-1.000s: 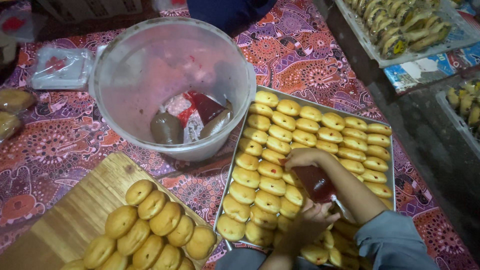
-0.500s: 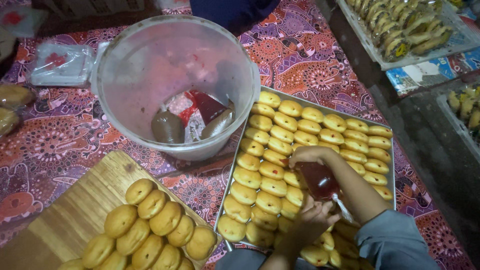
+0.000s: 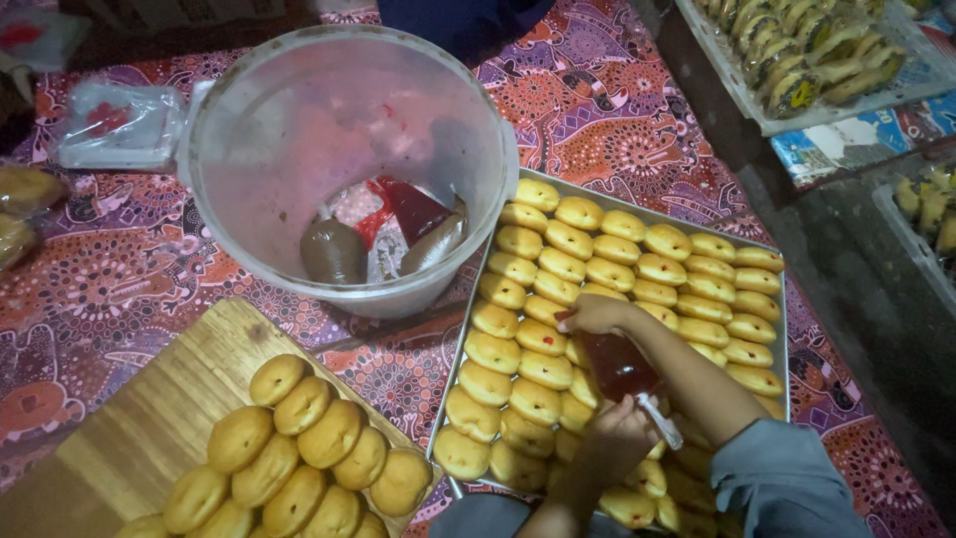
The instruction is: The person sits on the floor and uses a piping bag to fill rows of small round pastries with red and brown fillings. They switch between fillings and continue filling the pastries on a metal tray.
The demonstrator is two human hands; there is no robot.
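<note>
Little has shifted since earlier: right hand point(image 3: 597, 314) pinches the bag point(image 3: 617, 367) tip over the buns point(image 3: 543, 339), left hand point(image 3: 617, 438) fingers squeezing its rear end; bag runs diagonally between them above the tray point(image 3: 637, 211).

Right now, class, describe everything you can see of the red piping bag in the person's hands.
The piping bag is clear soft plastic, bulging with dark red filling. It lies slanted over the metal tray of golden buns. The right hand pinches its tip down against a bun; the left hand grips its twisted, pale tail end.
</note>
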